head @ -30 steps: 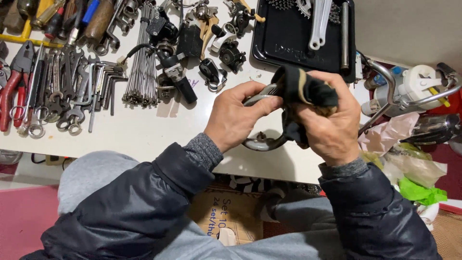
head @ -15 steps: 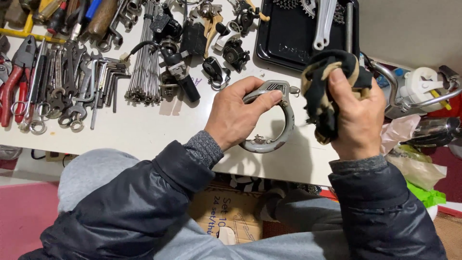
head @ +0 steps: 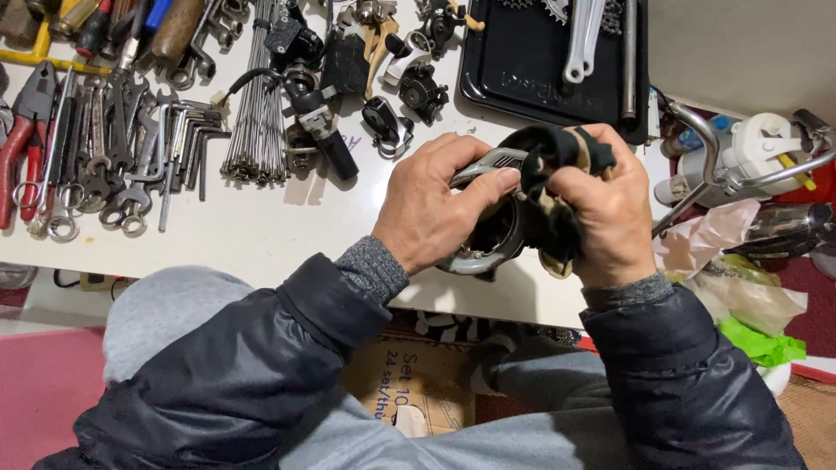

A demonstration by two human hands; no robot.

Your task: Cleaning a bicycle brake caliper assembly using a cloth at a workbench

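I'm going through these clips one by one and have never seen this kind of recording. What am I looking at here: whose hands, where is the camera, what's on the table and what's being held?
There is no machine here: a person in a dark jacket works with two bare hands. The one camera sits on the person's head and looks down, so the arms reach in from the bottom of the picture.

The left hand grips a curved silver metal part. The right hand presses a bunched dark rag against that part. Both are held just above the near edge of a white table.

On the table lie wrenches, red-handled pliers, a set of hex keys, a bundle of thin spokes and small black bicycle parts. A black tray at the far side holds more metal pieces. A chrome handlebar pokes in at the right.
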